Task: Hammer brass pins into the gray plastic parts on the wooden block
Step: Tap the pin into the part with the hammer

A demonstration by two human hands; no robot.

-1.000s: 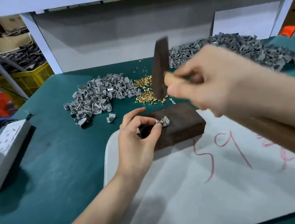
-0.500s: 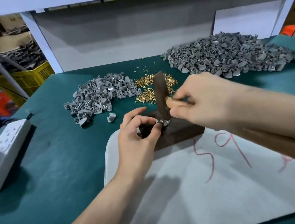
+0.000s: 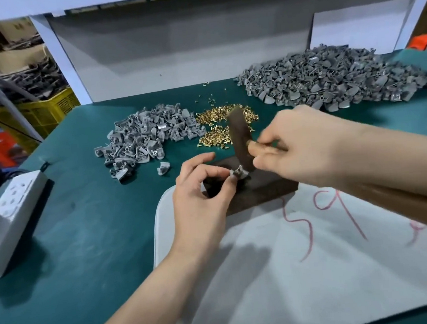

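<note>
Waiting at left: small heap [image 3: 138, 142] of gray parts, brass pins [image 3: 214, 136] beside it. Then left hand [image 3: 200, 204] pinches one gray part [image 3: 239, 174] on the wooden block [image 3: 269, 191]. The hammer [image 3: 238, 139] head is down at it, right hand [image 3: 309, 148] fingers gripping the handle. Far right, big heap [image 3: 334, 81]: prob. mid-job, can't tell which heap's done.

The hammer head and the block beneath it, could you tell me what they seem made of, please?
Hammer head: dull dark brown, probably tarnished steel, though motion blur leaves it open. Block: dark-stained wood, matte, with square sawn edges.
</note>
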